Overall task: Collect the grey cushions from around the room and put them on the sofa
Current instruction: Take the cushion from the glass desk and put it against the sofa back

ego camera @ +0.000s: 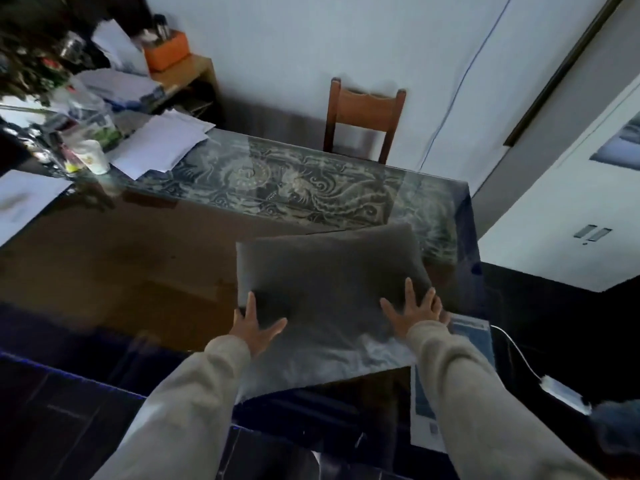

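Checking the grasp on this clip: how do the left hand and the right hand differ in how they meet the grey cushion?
The left hand lies at the grey cushion's near-left corner, one finger along its left edge; the right hand lies further in from the right edge. The left thumb points right, the right thumb points left. The right hand reaches slightly further up the cushion than the left. Both are spread open, flat on the cushion on the glass table, with beige sleeves.

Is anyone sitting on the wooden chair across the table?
No, the chair stands empty against the wall behind the table, while both hands rest on the grey cushion.
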Tool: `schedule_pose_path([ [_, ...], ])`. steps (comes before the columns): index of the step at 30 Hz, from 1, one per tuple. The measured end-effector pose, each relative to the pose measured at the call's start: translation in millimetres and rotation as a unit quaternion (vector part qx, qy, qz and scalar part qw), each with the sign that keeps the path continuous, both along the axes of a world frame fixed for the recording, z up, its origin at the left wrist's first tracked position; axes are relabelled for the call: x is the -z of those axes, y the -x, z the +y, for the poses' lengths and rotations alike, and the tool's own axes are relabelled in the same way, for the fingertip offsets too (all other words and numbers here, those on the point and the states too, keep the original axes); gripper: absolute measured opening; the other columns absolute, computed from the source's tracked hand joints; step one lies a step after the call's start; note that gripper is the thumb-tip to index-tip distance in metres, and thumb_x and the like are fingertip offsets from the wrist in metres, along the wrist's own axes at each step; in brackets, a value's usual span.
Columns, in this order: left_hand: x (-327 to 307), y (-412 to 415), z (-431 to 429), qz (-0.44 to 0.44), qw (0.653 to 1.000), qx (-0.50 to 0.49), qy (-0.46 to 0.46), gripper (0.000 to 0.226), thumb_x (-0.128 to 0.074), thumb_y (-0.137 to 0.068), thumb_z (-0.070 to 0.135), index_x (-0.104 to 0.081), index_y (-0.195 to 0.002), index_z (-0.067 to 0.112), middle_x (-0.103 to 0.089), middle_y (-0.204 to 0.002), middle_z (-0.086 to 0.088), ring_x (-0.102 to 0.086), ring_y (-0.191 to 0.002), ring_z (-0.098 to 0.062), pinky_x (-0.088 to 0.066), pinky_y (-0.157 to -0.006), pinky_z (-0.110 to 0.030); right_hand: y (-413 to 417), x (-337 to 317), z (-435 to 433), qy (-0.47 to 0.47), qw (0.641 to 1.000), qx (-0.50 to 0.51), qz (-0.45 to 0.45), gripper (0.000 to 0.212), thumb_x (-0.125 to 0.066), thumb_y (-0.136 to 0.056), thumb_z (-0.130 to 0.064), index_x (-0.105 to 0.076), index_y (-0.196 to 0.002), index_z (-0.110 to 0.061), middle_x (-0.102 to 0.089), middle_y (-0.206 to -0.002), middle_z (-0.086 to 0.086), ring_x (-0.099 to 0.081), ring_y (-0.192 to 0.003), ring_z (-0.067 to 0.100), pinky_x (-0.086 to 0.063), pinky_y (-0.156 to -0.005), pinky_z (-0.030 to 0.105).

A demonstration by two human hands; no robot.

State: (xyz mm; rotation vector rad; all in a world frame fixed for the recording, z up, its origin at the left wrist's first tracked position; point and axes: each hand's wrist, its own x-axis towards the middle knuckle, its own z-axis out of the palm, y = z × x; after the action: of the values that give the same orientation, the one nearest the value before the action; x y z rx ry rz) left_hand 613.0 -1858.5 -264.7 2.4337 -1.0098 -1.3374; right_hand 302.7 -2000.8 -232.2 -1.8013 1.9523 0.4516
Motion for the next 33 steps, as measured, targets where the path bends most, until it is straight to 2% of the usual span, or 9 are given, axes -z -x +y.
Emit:
schedule_pose_path([
  [3,11.6,-2.1,-17.3,0.003,0.997,-0.078,0.008,0.124,-0.06,-0.069,0.087,0.024,-0.153,0.049,-0.015,-0.168,-0.015,-0.045,-0.139,-0.043,-0.052,-0.102,-0.05,-7.2,19.0,-44.8,0.002,1.0,0.019,-0.023,0.096,-0.018,-0.082,-0.093,0.021,-0.158,-0.048,0.013,-0.171,0.018,0.002,-0.158,0.037,-0.005,-0.125,0.053],
  [6,18.0,-9.1,-43.8,0.005,0.989,-0.149,-0.019,0.154,-0.051,-0.032,0.106,0.026,-0.152,0.049,-0.034,-0.157,-0.016,-0.051,-0.13,-0.042,-0.049,-0.104,-0.052,-11.2,33.1,-92.6,-0.003,0.998,0.027,-0.059,0.104,-0.022,-0.073,-0.1,0.025,-0.153,-0.054,0.003,-0.172,0.018,-0.009,-0.157,0.038,-0.013,-0.124,0.054],
  [8,19.4,-13.0,-58.8,0.002,0.982,-0.187,-0.027,0.165,-0.049,-0.016,0.108,0.023,-0.153,0.05,-0.033,-0.156,-0.014,-0.048,-0.133,-0.042,-0.047,-0.106,-0.053,-10.5,36.9,-116.4,-0.012,0.996,0.046,-0.078,0.109,-0.025,-0.066,-0.104,0.031,-0.148,-0.058,-0.002,-0.171,0.019,-0.017,-0.154,0.04,-0.019,-0.122,0.056],
  [13,21.6,-13.7,-76.8,0.0,0.973,-0.23,-0.017,0.164,-0.057,-0.015,0.104,0.013,-0.154,0.052,-0.03,-0.159,-0.012,-0.05,-0.132,-0.042,-0.048,-0.104,-0.051,-19.4,53.7,-158.1,-0.017,0.989,0.08,-0.124,0.12,-0.031,-0.05,-0.108,0.027,-0.145,-0.064,-0.028,-0.158,0.019,-0.036,-0.142,0.043,-0.032,-0.113,0.057],
  [20,-1.1,-10.8,-69.1,0.003,0.974,-0.226,0.022,0.163,-0.059,-0.017,0.103,-0.001,-0.157,0.044,-0.049,-0.15,-0.006,-0.057,-0.125,-0.036,-0.051,-0.102,-0.045,-26.2,33.9,-150.8,0.036,0.98,0.114,-0.159,0.127,-0.058,-0.06,-0.096,0.002,-0.16,-0.046,-0.036,-0.158,0.02,-0.04,-0.142,0.042,-0.035,-0.115,0.056],
  [23,-13.2,-17.5,-37.8,-0.015,0.965,-0.26,0.034,0.161,-0.057,-0.017,0.103,-0.006,-0.156,0.041,-0.053,-0.144,-0.008,-0.059,-0.12,-0.037,-0.053,-0.095,-0.044,-51.9,14.3,-140.9,0.062,0.977,0.088,-0.183,0.135,-0.067,-0.058,-0.091,-0.007,-0.164,-0.032,-0.034,-0.164,0.012,-0.038,-0.146,0.038,-0.034,-0.117,0.054],
  [28,-42.4,-52.0,114.0,-0.045,0.922,-0.382,0.045,0.137,-0.069,-0.041,0.093,-0.016,-0.154,0.037,-0.058,-0.136,-0.014,-0.061,-0.115,-0.04,-0.051,-0.092,-0.044,-146.9,-9.1,-49.9,0.008,0.976,-0.003,-0.218,0.141,-0.071,-0.055,-0.09,-0.004,-0.165,-0.031,-0.039,-0.16,0.013,-0.042,-0.144,0.039,-0.039,-0.113,0.054],
  [29,-41.4,-58.8,118.4,-0.054,0.918,-0.389,0.055,0.132,-0.068,-0.044,0.092,-0.019,-0.153,0.037,-0.059,-0.135,-0.015,-0.061,-0.115,-0.04,-0.051,-0.093,-0.044,-154.4,-10.5,-49.3,0.009,0.975,0.008,-0.223,0.14,-0.073,-0.056,-0.088,-0.008,-0.165,-0.029,-0.041,-0.159,0.013,-0.042,-0.143,0.039,-0.04,-0.113,0.053],
  [33,-64.3,-76.7,318.2,-0.102,0.843,-0.527,0.041,0.116,-0.064,-0.06,0.09,-0.032,-0.15,0.025,-0.061,-0.133,-0.018,-0.061,-0.117,-0.041,-0.048,-0.095,-0.043,-249.3,-35.9,106.9,-0.054,0.96,-0.079,-0.263,0.124,-0.078,-0.057,-0.082,-0.039,-0.154,-0.017,-0.053,-0.149,0.013,-0.05,-0.136,0.038,-0.044,-0.11,0.05],
])
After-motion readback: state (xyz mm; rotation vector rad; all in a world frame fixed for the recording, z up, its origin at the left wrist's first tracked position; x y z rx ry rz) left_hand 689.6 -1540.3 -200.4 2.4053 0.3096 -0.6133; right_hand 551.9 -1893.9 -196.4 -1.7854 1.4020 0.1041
